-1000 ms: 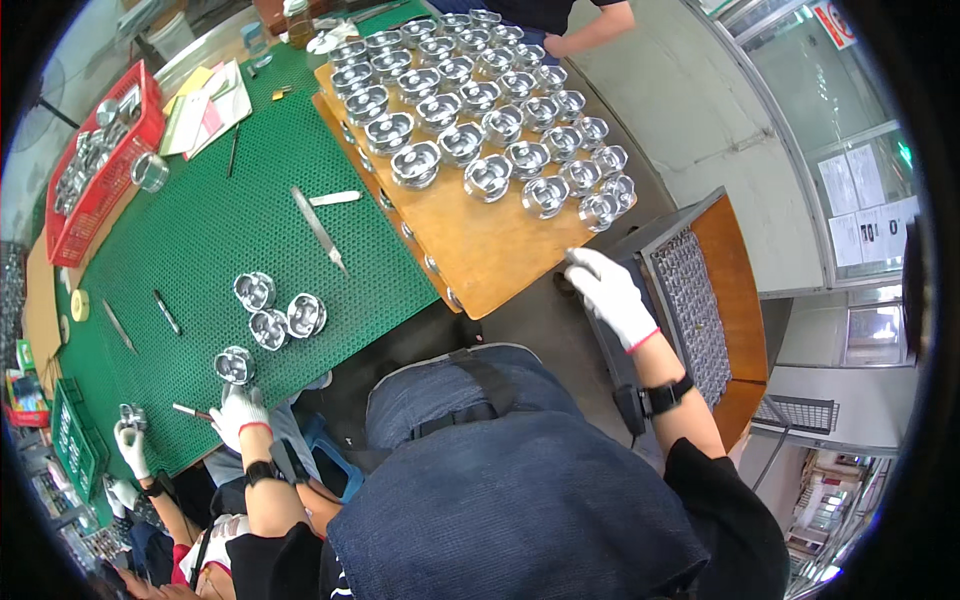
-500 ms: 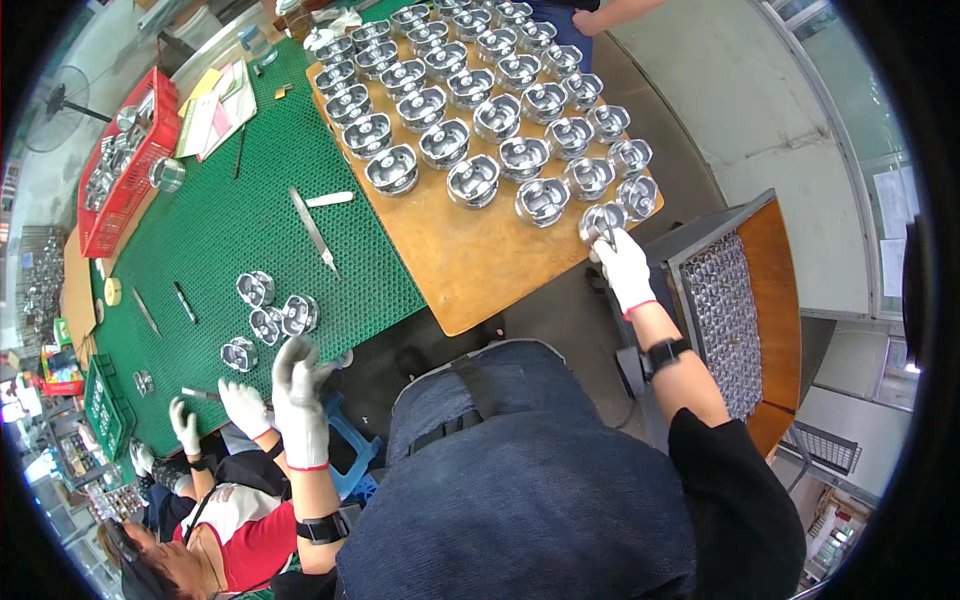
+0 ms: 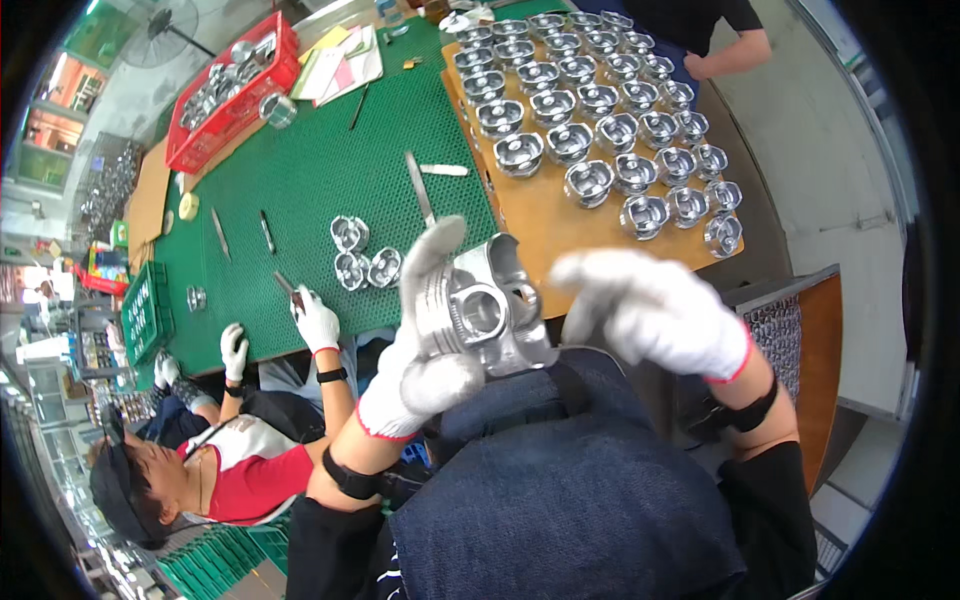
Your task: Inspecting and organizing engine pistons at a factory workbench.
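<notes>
My left hand [image 3: 425, 345], in a white glove with a red cuff edge, is closed around a shiny metal piston [image 3: 482, 312]. The piston lies on its side in the grip, its ring grooves toward my palm and a round pin hole facing up. Just right of it hovers my right hand [image 3: 650, 310], gloved too and blurred by motion. Its fingers are apart, and no thing shows in them. Beyond, three pistons [image 3: 350, 234] stand grouped on the green mat [image 3: 300, 180]. Many more stand in rows on a wooden board [image 3: 545, 215] to the right.
A co-worker's gloved hand [image 3: 318, 322] at left holds a dark slim tool. A knife [image 3: 419, 188], a white strip [image 3: 444, 170] and a marker [image 3: 267, 231] lie on the mat. A red crate [image 3: 230, 95] holds metal parts. At right stands a bin of pistons [image 3: 775, 335].
My left hand has risen rightward and now holds a piston; one no longer shows beside the group on the mat. My right hand has left the board's corner piston and come inward.
</notes>
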A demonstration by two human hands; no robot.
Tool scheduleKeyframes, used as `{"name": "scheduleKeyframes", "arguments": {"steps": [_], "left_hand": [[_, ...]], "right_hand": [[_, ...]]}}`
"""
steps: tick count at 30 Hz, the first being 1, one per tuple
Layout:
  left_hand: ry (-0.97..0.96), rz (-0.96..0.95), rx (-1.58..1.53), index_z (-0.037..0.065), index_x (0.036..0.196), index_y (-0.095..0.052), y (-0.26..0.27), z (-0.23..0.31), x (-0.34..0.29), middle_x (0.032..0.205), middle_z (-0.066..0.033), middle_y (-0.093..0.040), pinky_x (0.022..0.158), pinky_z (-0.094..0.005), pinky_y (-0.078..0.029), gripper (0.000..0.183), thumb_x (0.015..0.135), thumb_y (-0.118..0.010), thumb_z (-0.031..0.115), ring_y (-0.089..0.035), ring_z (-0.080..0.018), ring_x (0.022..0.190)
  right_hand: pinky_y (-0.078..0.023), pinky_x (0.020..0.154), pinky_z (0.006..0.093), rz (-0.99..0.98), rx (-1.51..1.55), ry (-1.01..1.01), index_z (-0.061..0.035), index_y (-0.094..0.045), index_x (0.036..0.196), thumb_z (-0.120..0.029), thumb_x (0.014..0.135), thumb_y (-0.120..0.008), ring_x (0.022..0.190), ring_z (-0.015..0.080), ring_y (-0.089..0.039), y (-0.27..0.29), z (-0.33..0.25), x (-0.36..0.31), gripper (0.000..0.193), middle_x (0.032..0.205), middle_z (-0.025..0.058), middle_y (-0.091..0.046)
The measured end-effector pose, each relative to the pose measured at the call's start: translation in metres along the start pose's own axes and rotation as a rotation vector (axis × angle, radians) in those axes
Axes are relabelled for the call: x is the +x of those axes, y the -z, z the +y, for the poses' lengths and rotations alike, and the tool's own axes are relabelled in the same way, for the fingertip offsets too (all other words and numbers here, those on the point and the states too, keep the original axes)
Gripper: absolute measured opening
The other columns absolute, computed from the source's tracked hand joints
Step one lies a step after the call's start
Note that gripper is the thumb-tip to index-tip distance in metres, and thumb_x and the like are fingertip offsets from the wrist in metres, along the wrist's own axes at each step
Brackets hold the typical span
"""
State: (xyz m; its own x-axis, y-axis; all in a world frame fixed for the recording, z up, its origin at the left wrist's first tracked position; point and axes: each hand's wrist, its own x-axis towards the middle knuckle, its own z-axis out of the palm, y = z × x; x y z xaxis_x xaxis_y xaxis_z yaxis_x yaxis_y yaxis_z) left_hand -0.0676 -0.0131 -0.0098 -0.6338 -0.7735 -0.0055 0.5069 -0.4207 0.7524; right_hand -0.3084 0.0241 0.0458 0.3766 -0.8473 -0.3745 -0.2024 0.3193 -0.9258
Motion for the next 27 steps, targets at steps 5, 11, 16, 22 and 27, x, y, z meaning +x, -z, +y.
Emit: {"name": "scheduleKeyframes", "arguments": {"steps": [5,11,16,22,27], "left_hand": [[-0.073,0.121,0.672,-0.004,0.145,-0.009,0.022,0.030,-0.028,0.131,-0.0179,-0.039,0.099,-0.0406,-0.038,0.122,0.066,-0.079,0.057,-0.047,-0.0276,0.116],[-0.157,0.125,0.627,-0.004,0.143,-0.015,0.024,0.042,-0.036,0.125,-0.0177,-0.040,0.099,-0.0393,-0.038,0.114,0.064,-0.081,0.047,-0.047,-0.0270,0.115],[-0.329,-0.034,0.971,-0.004,0.139,-0.021,0.036,0.056,-0.039,0.126,-0.0187,-0.040,0.099,-0.0405,-0.039,0.110,0.057,-0.085,0.033,-0.048,-0.0287,0.115],[-0.717,0.109,1.146,0.000,0.139,-0.023,0.036,0.065,-0.038,0.134,-0.0264,-0.036,0.099,-0.0475,-0.040,0.114,0.058,-0.088,0.046,-0.046,-0.0366,0.120],[-0.238,0.059,-0.190,0.004,0.141,-0.029,0.049,0.064,-0.047,0.128,-0.0252,-0.047,0.089,-0.0432,-0.054,0.086,0.080,-0.066,0.052,-0.057,-0.0319,0.111]], "right_hand": [[-0.053,0.067,0.0334,0.169,-1.081,0.451,-0.0167,-0.054,0.127,-0.011,0.085,-0.053,0.075,0.0229,-0.065,-0.012,-0.029,0.016,0.043,0.090,0.0075,-0.064],[-0.041,0.046,0.0315,0.251,-1.537,0.845,-0.0183,-0.064,0.104,-0.021,0.073,-0.059,0.051,0.0161,-0.051,-0.046,-0.041,0.053,0.032,0.063,0.0003,-0.043],[-0.047,0.049,0.0323,0.179,-1.559,0.542,-0.0156,-0.065,0.105,-0.019,0.074,-0.062,0.053,0.0182,-0.056,-0.067,-0.056,0.045,0.031,0.063,0.0022,-0.048],[-0.055,0.071,0.0328,0.118,-0.535,0.505,-0.0097,-0.064,0.111,-0.013,0.086,-0.057,0.078,0.0280,-0.067,-0.068,-0.030,0.061,0.027,0.086,0.0121,-0.068],[-0.053,0.081,0.0274,0.354,-0.043,0.435,-0.0023,-0.064,0.115,0.000,0.086,-0.055,0.088,0.0188,-0.068,-0.039,-0.035,0.045,0.030,0.109,0.0117,-0.068]]}}
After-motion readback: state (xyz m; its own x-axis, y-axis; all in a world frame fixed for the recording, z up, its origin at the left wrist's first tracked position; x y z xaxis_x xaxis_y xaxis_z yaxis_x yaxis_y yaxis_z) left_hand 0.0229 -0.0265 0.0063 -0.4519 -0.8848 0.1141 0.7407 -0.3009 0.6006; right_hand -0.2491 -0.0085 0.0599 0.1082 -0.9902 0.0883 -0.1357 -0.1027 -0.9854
